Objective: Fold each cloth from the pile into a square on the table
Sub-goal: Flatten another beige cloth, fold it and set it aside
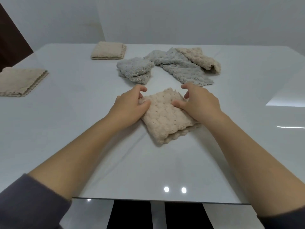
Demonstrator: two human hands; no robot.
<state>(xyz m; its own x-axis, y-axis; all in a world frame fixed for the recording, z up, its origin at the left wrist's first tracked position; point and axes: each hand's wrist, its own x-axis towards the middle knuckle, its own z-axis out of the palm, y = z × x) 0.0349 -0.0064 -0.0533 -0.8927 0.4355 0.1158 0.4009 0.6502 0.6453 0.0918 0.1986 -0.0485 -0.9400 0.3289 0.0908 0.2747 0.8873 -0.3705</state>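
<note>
Beige waffle-knit cloth [166, 116] sits centre of the white counter [82, 129], directly in front of the person, between both hands. It's already folded into a thick pad with stacked layers showing at the near edge. The outline is skewed, not yet a clean square.

Key geometry: the long axis runs roughly away from the person, with the near end twisted slightly left. Both hands are on the far end and the near end is free, so neither hand is nearer. The next fold probably brings far over near, or it's just squaring up.

Left hand [130, 104] grips the far-left edge, thumb on top and fingers curled over. Right hand [199, 103] mirrors this on the far-right edge, pinching the cloth.

The pile lies beyond the hands: a crumpled grey cloth [134, 70], a spread grey cloth [179, 66], and a beige cloth [199, 59] lying over the spread grey one. Two cloths are done: one folded beige square [109, 50] far left, another folded square [21, 81] at the left edge.
</note>
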